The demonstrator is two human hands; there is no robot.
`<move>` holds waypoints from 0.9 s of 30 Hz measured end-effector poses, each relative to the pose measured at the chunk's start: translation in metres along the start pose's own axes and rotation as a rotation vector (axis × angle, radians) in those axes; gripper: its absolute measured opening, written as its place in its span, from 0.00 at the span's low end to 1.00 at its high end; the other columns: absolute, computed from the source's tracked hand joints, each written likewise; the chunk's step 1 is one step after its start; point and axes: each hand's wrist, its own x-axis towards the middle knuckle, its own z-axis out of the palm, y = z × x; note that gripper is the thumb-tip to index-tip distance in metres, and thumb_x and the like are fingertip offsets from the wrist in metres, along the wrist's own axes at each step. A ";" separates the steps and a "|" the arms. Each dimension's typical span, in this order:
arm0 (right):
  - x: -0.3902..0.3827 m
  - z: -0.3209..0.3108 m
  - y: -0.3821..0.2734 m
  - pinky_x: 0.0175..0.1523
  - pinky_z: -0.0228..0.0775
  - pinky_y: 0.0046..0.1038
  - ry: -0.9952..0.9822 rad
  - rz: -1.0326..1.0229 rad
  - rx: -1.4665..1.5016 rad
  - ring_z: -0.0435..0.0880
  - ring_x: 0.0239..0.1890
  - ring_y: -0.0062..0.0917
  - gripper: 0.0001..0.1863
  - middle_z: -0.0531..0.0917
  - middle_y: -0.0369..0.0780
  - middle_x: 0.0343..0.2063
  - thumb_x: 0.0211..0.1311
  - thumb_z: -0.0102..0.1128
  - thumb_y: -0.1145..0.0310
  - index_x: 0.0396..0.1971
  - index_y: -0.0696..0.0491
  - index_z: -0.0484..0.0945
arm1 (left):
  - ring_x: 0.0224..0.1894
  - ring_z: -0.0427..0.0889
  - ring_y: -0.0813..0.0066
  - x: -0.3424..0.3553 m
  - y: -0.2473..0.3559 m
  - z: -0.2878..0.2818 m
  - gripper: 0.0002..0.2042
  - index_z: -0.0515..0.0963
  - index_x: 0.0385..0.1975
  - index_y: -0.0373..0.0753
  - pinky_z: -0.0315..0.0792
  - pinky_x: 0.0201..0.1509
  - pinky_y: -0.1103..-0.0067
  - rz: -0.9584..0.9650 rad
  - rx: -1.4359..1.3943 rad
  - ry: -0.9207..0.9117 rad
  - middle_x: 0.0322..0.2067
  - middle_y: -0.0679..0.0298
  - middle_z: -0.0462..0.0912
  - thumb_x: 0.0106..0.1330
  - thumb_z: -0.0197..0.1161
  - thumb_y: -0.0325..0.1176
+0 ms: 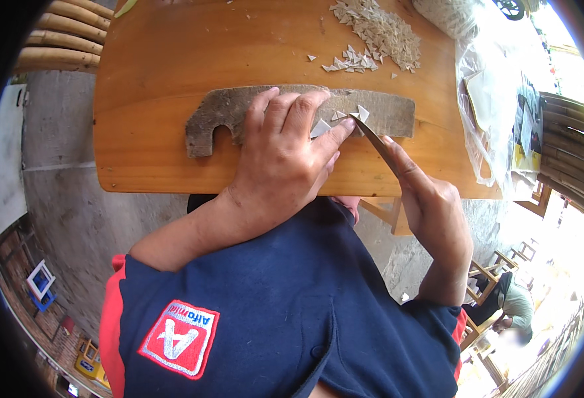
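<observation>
- wooden table (159, 60), smooth and orange-brown, fills the upper middle of my feed; grey concrete floor (73, 199) shows below it.
- left hand (285, 149): palm down over the board, fingers bent toward its far edge, thumb stretched right to the knife tip. can't tell from my end whether it pinches anything underneath.
- right hand (431, 196): gripping the knife, index finger laid along it. handle hidden in the fist.
- knife (375, 144): narrow, dark, slanting up-left, tip over the board just beside the left thumb.
- white piece (320, 129): flat, pointed, on the board between left index finger and thumb.
- i also get small offcuts (338, 115) near the tip, plus a pointed sliver (363, 113) just beyond it.
- board (388, 114): worn, grey-brown, rounded notch near its left end, lying on the table.
- past the board i see a loose cluster (355, 61) of triangular chips, then a bigger chip pile (385, 33).
- clear plastic bag (481, 99) hangs at the table's right edge.
- bamboo slats (66, 40) far left; another person (517, 302) bent over, lower right.
</observation>
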 end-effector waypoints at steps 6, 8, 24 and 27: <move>-0.016 0.014 0.016 0.39 0.77 0.41 0.182 -0.029 0.192 0.88 0.32 0.45 0.32 0.86 0.52 0.33 0.65 0.57 0.82 0.70 0.44 0.75 | 0.63 0.68 0.52 -0.001 0.003 0.003 0.25 0.82 0.59 0.50 0.61 0.70 0.53 -0.031 0.016 -0.017 0.60 0.55 0.74 0.59 0.73 0.36; -0.018 0.014 0.020 0.40 0.77 0.41 0.210 -0.010 0.198 0.87 0.32 0.45 0.32 0.86 0.53 0.34 0.65 0.57 0.82 0.70 0.44 0.75 | 0.63 0.68 0.52 0.001 0.003 0.003 0.26 0.80 0.60 0.50 0.60 0.71 0.53 -0.045 0.018 -0.008 0.61 0.55 0.73 0.59 0.73 0.36; -0.014 0.013 0.020 0.42 0.79 0.36 0.206 -0.035 0.077 0.87 0.31 0.42 0.32 0.86 0.51 0.35 0.66 0.58 0.83 0.69 0.44 0.76 | 0.65 0.65 0.48 0.005 0.009 0.005 0.29 0.77 0.64 0.50 0.58 0.73 0.52 -0.042 0.046 -0.056 0.64 0.50 0.67 0.62 0.74 0.42; -0.006 0.002 0.023 0.42 0.80 0.36 0.157 0.000 -0.080 0.88 0.32 0.41 0.32 0.87 0.50 0.35 0.66 0.59 0.83 0.69 0.42 0.77 | 0.66 0.64 0.49 0.004 0.009 0.005 0.29 0.77 0.64 0.50 0.57 0.74 0.52 -0.034 0.060 -0.062 0.64 0.50 0.67 0.62 0.74 0.43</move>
